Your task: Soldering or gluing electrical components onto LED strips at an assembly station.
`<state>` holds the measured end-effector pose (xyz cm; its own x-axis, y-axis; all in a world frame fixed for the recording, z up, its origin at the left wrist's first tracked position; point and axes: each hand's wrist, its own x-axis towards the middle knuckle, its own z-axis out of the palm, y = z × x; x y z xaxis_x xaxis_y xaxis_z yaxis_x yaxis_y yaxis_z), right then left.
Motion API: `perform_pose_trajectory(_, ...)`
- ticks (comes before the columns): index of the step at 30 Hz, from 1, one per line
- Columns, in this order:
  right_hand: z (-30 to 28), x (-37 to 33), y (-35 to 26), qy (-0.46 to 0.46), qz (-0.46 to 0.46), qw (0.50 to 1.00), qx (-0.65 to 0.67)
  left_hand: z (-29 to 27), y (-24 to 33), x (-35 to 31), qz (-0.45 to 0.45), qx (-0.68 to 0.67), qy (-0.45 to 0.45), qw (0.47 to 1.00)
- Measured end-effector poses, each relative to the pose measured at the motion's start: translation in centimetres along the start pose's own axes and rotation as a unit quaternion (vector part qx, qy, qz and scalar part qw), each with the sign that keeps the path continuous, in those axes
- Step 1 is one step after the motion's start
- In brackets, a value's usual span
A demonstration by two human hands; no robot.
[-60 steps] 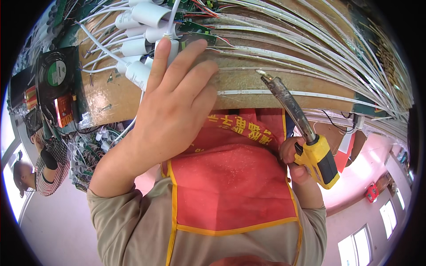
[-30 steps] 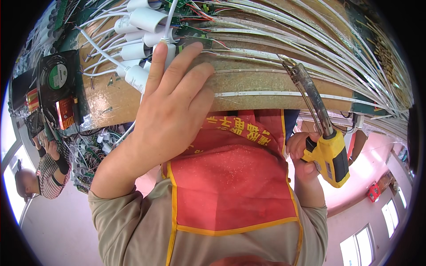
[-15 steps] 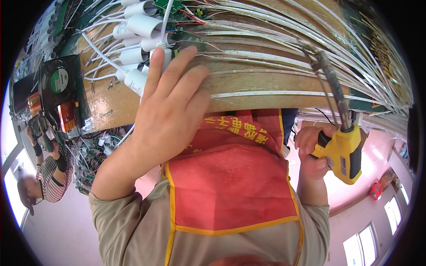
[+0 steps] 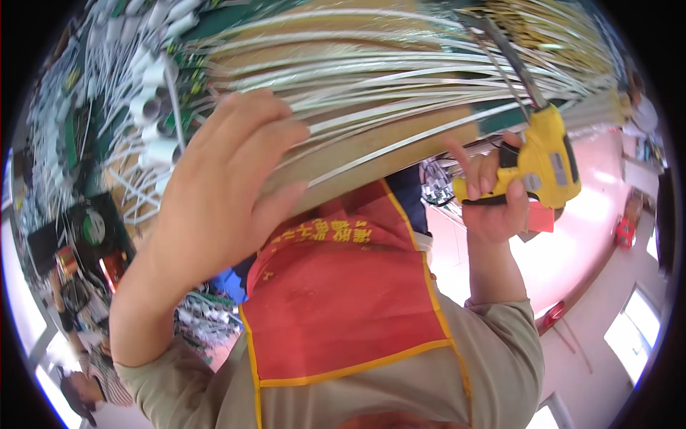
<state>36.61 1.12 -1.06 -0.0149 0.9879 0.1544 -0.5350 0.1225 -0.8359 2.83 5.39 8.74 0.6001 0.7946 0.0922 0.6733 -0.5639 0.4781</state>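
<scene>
My left hand [image 4: 214, 175] hovers palm down over the near left part of the workbench, blurred, fingers apart and nothing visible in them. Beside its fingers, white plastic cylinders [image 4: 161, 152] with white cables lie in a row, next to small green circuit boards [image 4: 187, 121]. Long white strips [image 4: 386, 149] run from there across the bench to the right. On the right, my right hand [image 4: 500, 204] grips a yellow and black glue gun [image 4: 554, 161] by its handle. The gun's long dark metal nozzle points up and away over the strips.
A black fan-like device [image 4: 94, 227] stands at the bench's left end. Yellowish strips [image 4: 557, 28] are bundled at the far right. More boards and cables [image 4: 207, 314] are heaped below the bench at left. A person in striped clothing [image 4: 107, 382] is at lower left.
My left hand has come away from the white cylinders and shifted left and nearer. The glue gun, still in my right hand, has risen in view. The whole view has tilted.
</scene>
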Motion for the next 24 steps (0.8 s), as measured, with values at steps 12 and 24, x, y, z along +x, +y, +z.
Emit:
perform_pose_trajectory(12,-1.9,2.4,-1.1,0.144,-0.005,0.985,0.1,6.1,0.1,21.8,-0.07,-0.054,-0.09,0.992)
perform_pose_trajectory(24,-1.0,6.9,-1.3,0.159,0.007,0.977,0.145,9.6,4.0,19.1,-0.014,0.08,-0.114,0.99)
